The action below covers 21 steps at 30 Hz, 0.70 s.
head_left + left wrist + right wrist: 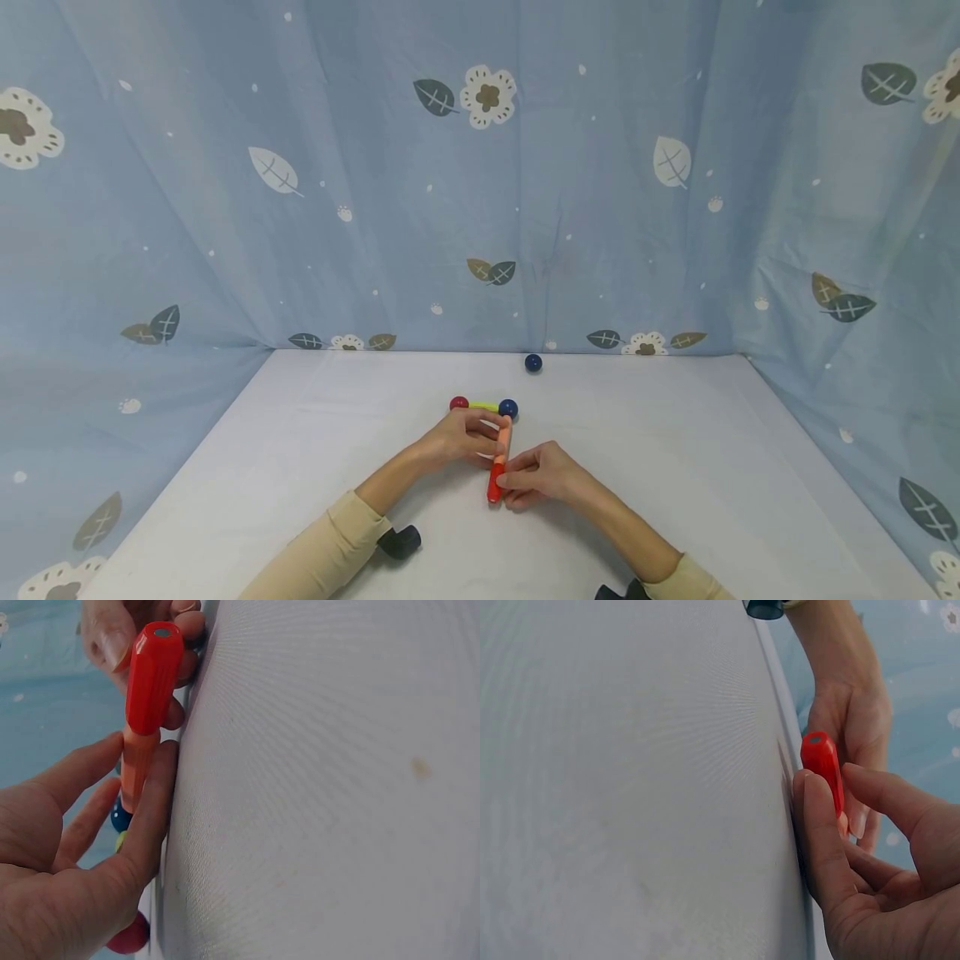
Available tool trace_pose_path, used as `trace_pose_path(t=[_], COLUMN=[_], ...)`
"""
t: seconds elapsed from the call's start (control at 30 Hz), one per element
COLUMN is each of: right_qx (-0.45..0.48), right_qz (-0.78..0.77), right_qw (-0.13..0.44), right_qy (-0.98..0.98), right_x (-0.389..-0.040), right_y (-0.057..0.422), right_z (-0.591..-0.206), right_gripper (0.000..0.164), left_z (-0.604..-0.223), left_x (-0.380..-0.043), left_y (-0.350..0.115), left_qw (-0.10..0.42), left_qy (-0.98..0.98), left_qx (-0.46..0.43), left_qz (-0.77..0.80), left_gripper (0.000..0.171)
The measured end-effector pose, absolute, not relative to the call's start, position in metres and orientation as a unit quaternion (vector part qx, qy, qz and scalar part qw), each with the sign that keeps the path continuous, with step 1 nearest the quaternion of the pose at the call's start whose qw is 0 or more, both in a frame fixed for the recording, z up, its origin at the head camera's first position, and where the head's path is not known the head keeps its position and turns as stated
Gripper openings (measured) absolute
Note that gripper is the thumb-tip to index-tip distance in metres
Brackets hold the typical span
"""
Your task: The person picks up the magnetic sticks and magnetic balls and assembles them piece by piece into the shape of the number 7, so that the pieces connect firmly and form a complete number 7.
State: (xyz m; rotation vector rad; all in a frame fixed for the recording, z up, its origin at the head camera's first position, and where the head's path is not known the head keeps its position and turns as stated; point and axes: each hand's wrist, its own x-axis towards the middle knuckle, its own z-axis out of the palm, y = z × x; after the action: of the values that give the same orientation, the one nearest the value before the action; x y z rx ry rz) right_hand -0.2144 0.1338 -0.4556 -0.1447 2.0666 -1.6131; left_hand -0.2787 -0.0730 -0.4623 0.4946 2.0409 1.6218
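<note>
My left hand [456,438] pinches an orange magnetic rod [504,440] between thumb and fingers. The rod's far end is against a dark blue ball [508,408]. End to end with it, on the near side, lies a red magnetic rod [153,682] with a small metal disc in its tip. The thumb and fingers of my right hand [549,475] grip that red rod. From the blue ball a yellow-green rod [483,407] runs left to a dark red ball [459,402]. My left fingers partly cover this row in the head view.
Another dark blue ball [533,362] lies by itself near the table's back edge. A blue curtain [480,183] with leaves and flowers hangs behind and beside the white table [675,433]. Dark wrist mounts [400,542] sit by both sleeves.
</note>
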Motion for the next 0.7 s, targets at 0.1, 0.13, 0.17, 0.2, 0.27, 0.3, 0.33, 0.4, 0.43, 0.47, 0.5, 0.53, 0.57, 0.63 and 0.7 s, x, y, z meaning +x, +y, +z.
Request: trace_pose_path(t=[0.1, 0.13, 0.17, 0.2, 0.27, 0.3, 0.33, 0.4, 0.43, 0.47, 0.5, 0.53, 0.57, 0.63, 0.7], right_qx=[-0.052, -0.053, -0.054, -0.055, -0.061, -0.065, -0.068, -0.071, -0.074, -0.075, -0.078, -0.082, -0.086, -0.098, -0.11], right_qz=[-0.593, -0.593, -0.592, -0.591, -0.592, -0.592, -0.592, -0.592, -0.591, -0.588, -0.586, -0.58, -0.574, -0.557, -0.54], right_qw=[0.256, 0.256, 0.256, 0.256, 0.255, 0.255, 0.255, 0.25, 0.247, 0.243, 0.238, 0.231, 0.223, 0.207, 0.19], right_qy=[0.761, 0.761, 0.763, 0.763, 0.762, 0.762, 0.761, 0.763, 0.764, 0.768, 0.771, 0.777, 0.783, 0.798, 0.813], right_x=[-0.215, -0.215, -0.215, -0.215, -0.214, -0.214, -0.214, -0.213, -0.214, -0.214, -0.214, -0.215, -0.215, -0.216, -0.217], right_y=[0.134, 0.134, 0.135, 0.135, 0.136, 0.136, 0.137, 0.138, 0.138, 0.139, 0.14, 0.14, 0.141, 0.144, 0.146], right_z=[-0.456, -0.456, -0.456, -0.455, -0.454, -0.454, -0.453, -0.453, -0.453, -0.453, -0.454, -0.454, -0.454, -0.453, -0.451], right_gripper=[0.039, 0.039, 0.039, 0.039, 0.038, 0.038, 0.038, 0.037, 0.036, 0.036, 0.035, 0.034, 0.034, 0.033, 0.032], left_z=[-0.462, -0.462, -0.462, -0.462, -0.462, -0.462, -0.462, -0.462, -0.462, -0.462, -0.462, -0.463, -0.463, -0.462, -0.462], left_x=[-0.279, -0.279, -0.279, -0.278, -0.278, -0.278, -0.278, -0.278, -0.278, -0.278, -0.278, -0.278, -0.278, -0.278, -0.277], left_y=[-0.073, -0.073, -0.073, -0.074, -0.074, -0.074, -0.074, -0.074, -0.074, -0.074, -0.074, -0.073, -0.073, -0.073, -0.073], left_qw=[0.243, 0.242, 0.242, 0.242, 0.241, 0.241, 0.24, 0.242, 0.243, 0.245, 0.247, 0.249, 0.251, 0.253, 0.253], left_qy=[0.745, 0.747, 0.749, 0.751, 0.756, 0.757, 0.758, 0.755, 0.753, 0.751, 0.748, 0.745, 0.743, 0.74, 0.738], left_qx=[0.18, 0.181, 0.18, 0.181, 0.182, 0.183, 0.183, 0.18, 0.179, 0.176, 0.174, 0.172, 0.17, 0.168, 0.168], left_qz=[0.595, 0.592, 0.59, 0.587, 0.581, 0.58, 0.579, 0.582, 0.585, 0.587, 0.591, 0.594, 0.597, 0.6, 0.602], left_gripper=[0.044, 0.044, 0.044, 0.044, 0.043, 0.043, 0.043, 0.043, 0.043, 0.042, 0.042, 0.042, 0.042, 0.041, 0.042])
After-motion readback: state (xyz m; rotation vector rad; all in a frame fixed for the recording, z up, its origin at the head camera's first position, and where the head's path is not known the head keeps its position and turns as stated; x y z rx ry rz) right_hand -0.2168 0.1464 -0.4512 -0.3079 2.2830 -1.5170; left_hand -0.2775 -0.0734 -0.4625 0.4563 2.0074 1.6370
